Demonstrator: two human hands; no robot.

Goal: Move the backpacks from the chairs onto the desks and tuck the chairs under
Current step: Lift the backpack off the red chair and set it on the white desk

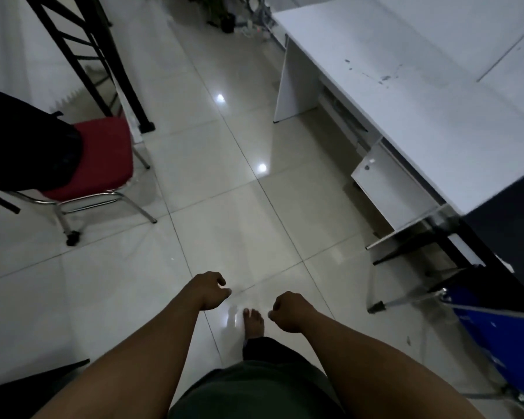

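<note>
A dark backpack (28, 146) is seen at the far left, lying on the red chair (103, 155), well left of the white desk (436, 95). The pack is cut off by the frame edge, so its long axis and facing cannot be told; its rounded end points toward the desk. The red seat is carried on a chrome frame, with the front edge facing the desk side. A black metal frame (103, 55) is seen behind the chair, further from the camera.

Both hands are held low in the middle, left of the desk, over the glossy pale tiled floor (224, 207). The left hand (211, 290) is loosely curled, fingers bent inward, nothing gripped. The right hand (289, 309) is curled into a loose fist, also empty. A bare foot (254, 323) is seen between them on the tiles, with dark trousers below.

The desk top is bare apart from dark smudges, and runs diagonally from top centre to the right edge, a drawer unit visible beneath. A blue chair (490, 337) on a chrome frame is seen at the desk's near end, partly under the desk edge. Ceiling light reflections are shown on the tiles. Cables and clutter are seen beyond the desk's far corner, too dim to identify.
</note>
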